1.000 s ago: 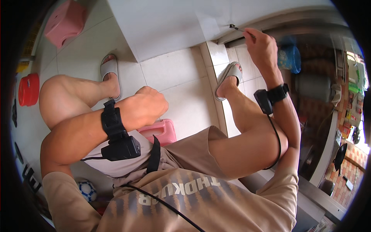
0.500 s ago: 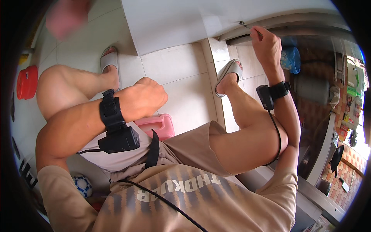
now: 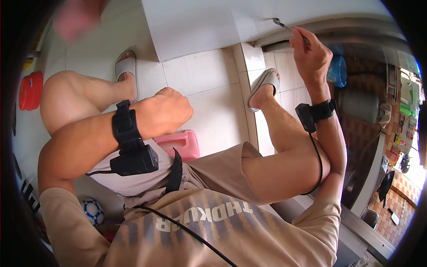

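My right hand [image 3: 311, 55] grips a thin metal tool [image 3: 282, 24] with a small rounded head, held up at a pale wall panel [image 3: 191, 24] just above a metal frame [image 3: 311, 31]; whether the head touches the panel I cannot tell. My left hand [image 3: 164, 111] is curled closed in front of my left knee, back upward, over a pink plastic stool [image 3: 189, 144]; whatever it holds, if anything, is hidden. Both wrists carry black strapped devices.
A red plastic object [image 3: 31, 91] sits at the left, a blurred pink object [image 3: 76, 20] at top left. A blue-and-white ball [image 3: 92, 212] is at lower left, a tiled step [image 3: 251, 60] by my right foot. A glass pane [image 3: 360, 164] in a metal frame shows cluttered shapes at the right.
My right hand has shifted to the right and a little upward with the tool, whose head now sits higher. My left hand stays nearly still.
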Available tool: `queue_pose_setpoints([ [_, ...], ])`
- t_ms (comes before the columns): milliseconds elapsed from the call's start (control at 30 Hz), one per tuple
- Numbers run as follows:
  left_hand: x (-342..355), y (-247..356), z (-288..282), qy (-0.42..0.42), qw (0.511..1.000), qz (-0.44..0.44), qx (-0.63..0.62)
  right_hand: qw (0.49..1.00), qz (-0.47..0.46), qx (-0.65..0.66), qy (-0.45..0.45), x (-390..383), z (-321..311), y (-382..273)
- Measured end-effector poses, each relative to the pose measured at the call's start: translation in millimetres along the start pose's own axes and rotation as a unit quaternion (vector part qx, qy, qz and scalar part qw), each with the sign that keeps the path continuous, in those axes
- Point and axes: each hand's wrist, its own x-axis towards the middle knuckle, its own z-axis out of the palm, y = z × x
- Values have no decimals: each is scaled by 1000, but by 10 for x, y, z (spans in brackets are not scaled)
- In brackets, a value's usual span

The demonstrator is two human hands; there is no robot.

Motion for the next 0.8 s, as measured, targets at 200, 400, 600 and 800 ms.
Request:
queue_pose_setpoints([
  [200,77,-18,-20,-84,996,-33,-28,997,-45,12,-63,-71,76,82],
  [400,54,-42,33,-51,999,-2,-15,990,-35,-35,-129,-48,123,61],
  [600,19,-34,-59,-32,999,-12,12,987,-135,58,-70,28,91,-301],
  [800,116,-87,-118,-84,996,-41,-4,973,-189,84,-105,-89,200,-208],
])
